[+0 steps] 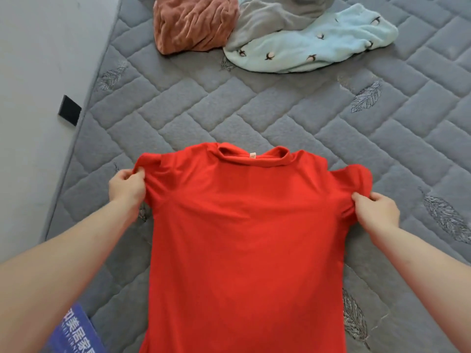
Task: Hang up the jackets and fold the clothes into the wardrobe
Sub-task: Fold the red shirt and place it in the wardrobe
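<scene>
Left hand pinching red shirt sleeve, right hand pinching opposite sleeve, arms outstretched

A red T-shirt lies spread out on a grey quilted mattress, its collar pointing away from the person and its hem running out of the bottom of the view. The left hand pinches the left sleeve near the shoulder, and the right hand pinches the right sleeve the same way, both arms reaching in from the lower corners. At the far end of the mattress sit a crumpled rust-brown garment, a grey garment beside it, and a pale blue fleece piece with small dark motifs. A blue printed label shows at the lower left edge.
</scene>
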Motion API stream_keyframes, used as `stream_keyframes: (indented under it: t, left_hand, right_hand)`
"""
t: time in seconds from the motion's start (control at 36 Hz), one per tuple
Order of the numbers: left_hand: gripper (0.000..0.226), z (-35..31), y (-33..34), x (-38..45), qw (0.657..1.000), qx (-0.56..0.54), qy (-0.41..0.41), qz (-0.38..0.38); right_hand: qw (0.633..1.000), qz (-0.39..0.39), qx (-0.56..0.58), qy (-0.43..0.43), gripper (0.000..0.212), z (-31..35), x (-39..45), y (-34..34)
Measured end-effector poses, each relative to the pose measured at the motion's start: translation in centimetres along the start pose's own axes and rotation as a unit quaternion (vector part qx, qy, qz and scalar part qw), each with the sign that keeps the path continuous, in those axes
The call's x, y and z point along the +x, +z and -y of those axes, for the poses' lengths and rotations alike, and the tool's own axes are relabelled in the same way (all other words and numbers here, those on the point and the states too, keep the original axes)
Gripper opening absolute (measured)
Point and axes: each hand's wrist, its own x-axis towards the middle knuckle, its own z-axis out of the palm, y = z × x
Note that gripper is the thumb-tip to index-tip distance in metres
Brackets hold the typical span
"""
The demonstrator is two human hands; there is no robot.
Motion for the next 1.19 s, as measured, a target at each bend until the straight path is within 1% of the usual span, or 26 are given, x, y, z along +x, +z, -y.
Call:
stream_keyframes:
  t: [0.03,0.08,0.11,0.14,0.19,0.28,0.33,0.39,0.44,0.53,0.56,0.61,0.64,0.72,0.78,0.83,0.89,0.92,0.94,0.97,1.03,1.06,1.14,1.19]
  left_hand:
    - [0.013,0.2,-0.4,0.1,1.000,0.015,-0.011,0.013]
    - [0.015,0.7,-0.7,0.2,0.996,0.021,-0.055,0.068]
    - [0.015,0.7,-0.7,-0.1,0.992,0.012,-0.080,0.099]
    - [0.013,0.8,-0.5,-0.4,0.987,0.002,-0.105,0.119]
    - [0.012,0.9,-0.2,-0.7,0.980,-0.017,-0.133,0.144]
    - [0.026,0.8,-0.2,-0.7,0.971,-0.022,-0.162,0.175]
    - [0.026,0.7,-0.7,-0.4,0.961,-0.007,-0.183,0.205]
    - [0.024,0.4,-1.1,-0.5,0.954,-0.001,-0.188,0.232]
    - [0.021,0.2,-1.0,-1.1,0.955,0.016,-0.168,0.244]
    - [0.023,-0.1,-0.1,-2.7,0.965,0.026,-0.098,0.243]
    - [0.022,-0.5,0.3,-3.5,0.969,0.018,-0.062,0.237]
    - [0.029,-1.5,1.1,-5.6,0.974,0.008,0.020,0.227]
    - [0.032,-2.1,1.6,-6.7,0.974,0.001,0.047,0.222]
    - [0.034,-3.4,3.0,-10.1,0.971,-0.054,0.089,0.215]
    - [0.034,-4.0,4.1,-12.3,0.966,-0.085,0.103,0.223]
    - [0.032,-4.4,5.5,-14.5,0.959,-0.109,0.110,0.237]
    - [0.015,-4.8,7.0,-16.5,0.953,-0.110,0.121,0.254]
    - [0.019,-5.0,7.8,-17.4,0.951,-0.105,0.126,0.262]
    - [0.030,-5.3,8.6,-18.3,0.948,-0.101,0.130,0.272]
    - [0.031,-5.5,9.4,-19.3,0.943,-0.105,0.129,0.288]
    - [0.024,-6.0,11.2,-21.3,0.931,-0.108,0.146,0.316]
    - [0.026,-6.3,12.0,-22.3,0.927,-0.102,0.148,0.328]
    - [0.043,-7.0,14.1,-24.6,0.914,-0.062,0.147,0.373]
    - [0.046,-7.0,15.2,-25.5,0.910,-0.027,0.142,0.388]
  right_hand:
    - [1.000,0.000,0.001,0.002,0.028,-0.2,0.0,-0.1]
    - [1.000,0.019,-0.013,0.013,0.022,-0.6,0.0,0.0]
    - [0.999,0.029,-0.021,0.019,0.025,-0.7,-0.1,0.1]
    - [0.999,0.035,-0.026,0.022,0.034,-0.9,0.0,0.4]
    - [0.998,0.043,-0.031,0.024,0.047,-1.2,-0.1,0.8]
    - [0.998,0.050,-0.031,0.022,0.055,-1.6,-0.4,1.3]
    - [0.998,0.050,-0.028,0.024,0.057,-1.7,-0.6,1.4]
    - [0.998,0.051,-0.028,0.025,0.058,-1.9,-0.6,1.4]
    - [0.998,0.055,-0.028,0.027,0.060,-2.0,-0.8,1.2]
    - [0.997,0.069,-0.030,0.026,0.063,-2.1,-1.2,0.8]
    - [0.996,0.075,-0.030,0.027,0.063,-2.1,-1.4,0.6]
    - [0.996,0.083,-0.019,0.030,0.064,-2.3,-1.9,0.4]
    - [0.995,0.091,-0.007,0.032,0.066,-2.5,-2.1,0.4]
    - [0.992,0.119,0.034,0.037,0.080,-4.1,-1.7,0.5]
    - [0.989,0.135,0.060,0.031,0.082,-5.3,-0.8,0.7]
    - [0.985,0.148,0.086,0.023,0.075,-4.5,-1.6,-0.1]
    - [0.978,0.166,0.123,0.019,0.062,-4.0,-1.9,-0.7]
    - [0.975,0.171,0.139,0.019,0.055,-4.0,-1.9,-0.8]
    - [0.973,0.174,0.150,0.016,0.049,-4.0,-1.8,-1.0]
    - [0.971,0.177,0.162,0.017,0.044,-4.1,-1.7,-1.1]
    - [0.965,0.185,0.186,0.020,0.038,-4.2,-1.6,-1.5]
    - [0.963,0.188,0.194,0.022,0.038,-4.3,-1.6,-1.6]
    - [0.957,0.195,0.215,0.028,0.042,-4.7,-1.5,-1.7]
    - [0.953,0.198,0.227,0.029,0.045,-4.8,-1.4,-1.8]
